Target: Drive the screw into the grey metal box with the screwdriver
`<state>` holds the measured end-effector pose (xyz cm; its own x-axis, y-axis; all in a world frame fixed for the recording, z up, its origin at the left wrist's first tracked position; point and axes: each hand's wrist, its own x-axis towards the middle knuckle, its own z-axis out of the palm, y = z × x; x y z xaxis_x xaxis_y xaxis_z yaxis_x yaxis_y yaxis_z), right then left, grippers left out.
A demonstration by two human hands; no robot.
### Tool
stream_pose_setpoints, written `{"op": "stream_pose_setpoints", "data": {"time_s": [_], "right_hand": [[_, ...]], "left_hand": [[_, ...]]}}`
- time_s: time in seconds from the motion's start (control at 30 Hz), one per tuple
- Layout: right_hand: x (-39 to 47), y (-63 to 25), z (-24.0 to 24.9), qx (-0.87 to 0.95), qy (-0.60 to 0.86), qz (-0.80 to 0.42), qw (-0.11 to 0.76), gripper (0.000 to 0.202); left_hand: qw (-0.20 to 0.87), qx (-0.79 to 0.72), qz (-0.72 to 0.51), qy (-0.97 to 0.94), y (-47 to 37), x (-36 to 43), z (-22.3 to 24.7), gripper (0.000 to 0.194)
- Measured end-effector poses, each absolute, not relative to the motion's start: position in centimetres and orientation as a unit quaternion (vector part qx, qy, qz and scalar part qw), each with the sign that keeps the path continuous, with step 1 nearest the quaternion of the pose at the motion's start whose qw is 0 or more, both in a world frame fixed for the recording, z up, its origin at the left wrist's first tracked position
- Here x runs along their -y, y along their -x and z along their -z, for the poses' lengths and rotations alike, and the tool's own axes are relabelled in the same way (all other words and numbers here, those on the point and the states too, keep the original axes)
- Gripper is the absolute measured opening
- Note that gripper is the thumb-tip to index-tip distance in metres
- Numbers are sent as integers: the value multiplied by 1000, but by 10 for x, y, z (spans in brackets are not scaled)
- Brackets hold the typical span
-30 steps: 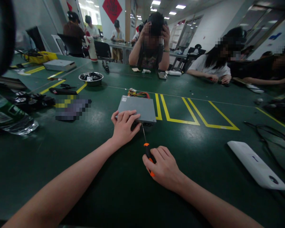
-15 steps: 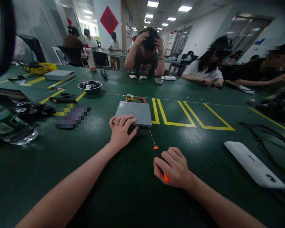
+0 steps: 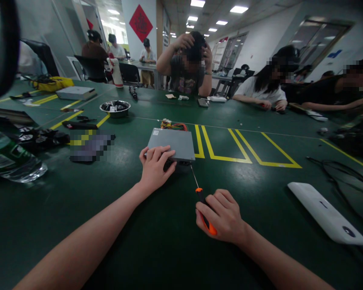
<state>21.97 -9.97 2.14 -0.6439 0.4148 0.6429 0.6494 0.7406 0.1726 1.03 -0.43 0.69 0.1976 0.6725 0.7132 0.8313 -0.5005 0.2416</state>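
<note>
A grey metal power supply unit (image 3: 177,141) lies flat on the green table, a bundle of coloured wires (image 3: 174,125) coming out of its far side. My left hand (image 3: 157,165) grips its near left corner, fingers over the top and thumb along the near face. My right hand (image 3: 222,215) is closed around the orange and black handle of a screwdriver (image 3: 201,195). The thin shaft slants up to the near right corner of the unit. Whether the tip sits in a screw is too small to tell.
A metal bowl of small dark parts (image 3: 115,108) stands farther back on the left. At the left edge lies a plastic bottle (image 3: 15,161), with a phone-like slab (image 3: 92,148) beyond. A white elongated device (image 3: 326,213) and black cables (image 3: 335,169) lie right. Several people sit around.
The view has shifted slightly. Both hands keep almost the same places, with the screwdriver still at the unit's near right corner. The person opposite still holds both hands to their head.
</note>
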Motion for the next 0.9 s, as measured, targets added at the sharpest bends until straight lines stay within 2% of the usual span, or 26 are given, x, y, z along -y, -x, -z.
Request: {"op": "stream_pose_setpoints", "data": {"time_s": [0.23,0.4,0.6,0.77,0.9], "right_hand": [[101,-217,-21,884,326,194,275,8],[101,-216,-22,878,331,194,286,19],[106,-215,-21,873,321,242,276,9],[111,-207,-20,888,329,222,230,16],[112,-203,-25,889,328,202,250,25]], "left_hand": [[102,490,398,769,-11,5,-7,27],[104,491,396,769,-11,5,-6,27],[103,494,392,770,-11,5,-7,27],[107,494,394,768,-12,5,-6,27],[110,495,394,766,-12,5,-5,26]]}}
